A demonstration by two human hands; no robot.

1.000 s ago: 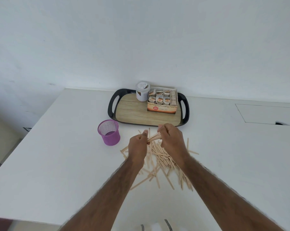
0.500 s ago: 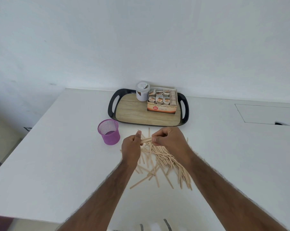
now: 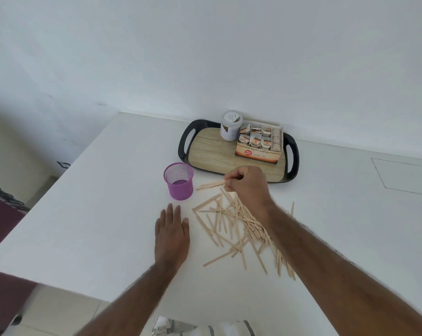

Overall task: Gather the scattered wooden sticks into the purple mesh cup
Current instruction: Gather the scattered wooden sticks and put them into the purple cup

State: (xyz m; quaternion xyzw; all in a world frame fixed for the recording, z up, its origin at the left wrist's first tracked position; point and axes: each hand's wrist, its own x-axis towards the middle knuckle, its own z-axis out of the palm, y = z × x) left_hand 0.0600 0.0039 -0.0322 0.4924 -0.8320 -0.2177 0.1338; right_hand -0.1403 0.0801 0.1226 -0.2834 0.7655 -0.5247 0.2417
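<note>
Carrying step: right hand [image 3: 247, 187] pinches a small bundle of sticks [image 3: 211, 185] beside the purple mesh cup [image 3: 179, 181]; left hand [image 3: 172, 232] flat, spread on desk [image 3: 96, 214]; next, tip bundle upright into cup

Bright, even, diffuse daylight throughout, with no harsh glare. Only faint soft shadows: a pale one under the flat left hand [image 3: 172, 235], another beneath the raised right hand [image 3: 247, 186], thin ones along the scattered pale wooden sticks [image 3: 236, 224]. Slight dark shading inside the purple mesh cup [image 3: 179, 181]. Mild sheen on the black-rimmed wood-grain tray [image 3: 183, 144]. Strong wide-angle stretching toward the edges, forearms ballooning at the bottom. White table [image 3: 96, 214] near-washed against the white wall. Centre reasonably sharp; print on the carton too small to read.
</note>
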